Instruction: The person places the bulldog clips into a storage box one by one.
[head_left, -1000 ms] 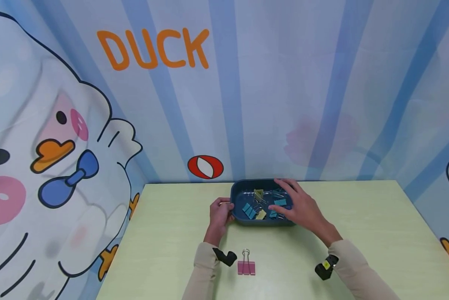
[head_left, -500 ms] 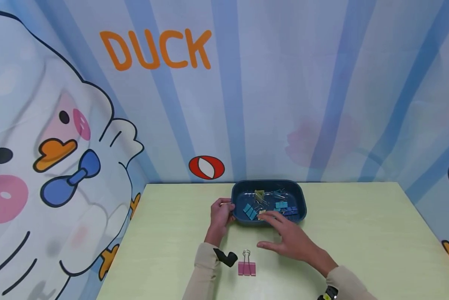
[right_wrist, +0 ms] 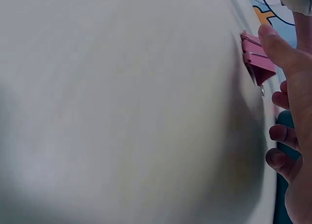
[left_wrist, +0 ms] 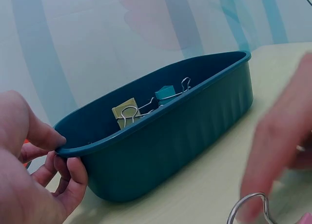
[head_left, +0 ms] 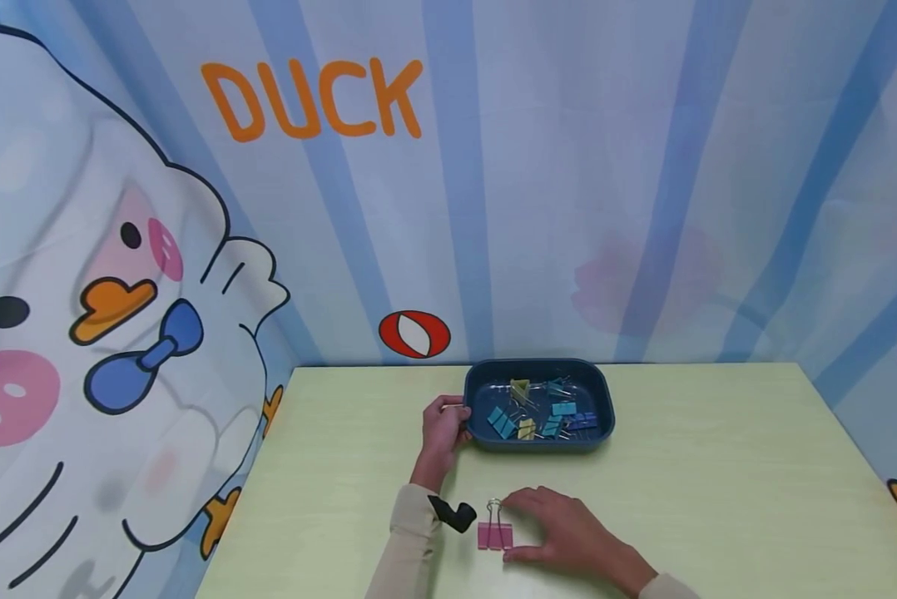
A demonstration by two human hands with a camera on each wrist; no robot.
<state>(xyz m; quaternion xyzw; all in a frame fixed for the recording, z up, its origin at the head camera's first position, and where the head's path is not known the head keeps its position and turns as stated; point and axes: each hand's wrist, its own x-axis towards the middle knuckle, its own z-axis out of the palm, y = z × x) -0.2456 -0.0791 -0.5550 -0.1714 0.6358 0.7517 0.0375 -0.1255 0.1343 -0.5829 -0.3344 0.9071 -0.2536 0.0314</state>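
Observation:
My left hand pinches the left end of a dark blue bin, thumb over the rim and fingers beneath it in the left wrist view. Inside the bin lie several binder clips, among them a yellow clip and a teal clip. Closer to the front, a pink binder clip stands on the table with its wire handles pointing to the back. Right beside it is my right hand, thumb and fingers spread apart at its right side, the thumb tip close by its body.
The pale table runs back to a striped curtain with duck drawings, close behind the bin. A black wrist mount on the left sleeve sits just left of the pink clip.
My right hand has left the bin's right side and come forward and down to the pink clip. The left hand keeps its grip, and the bin stays in place.

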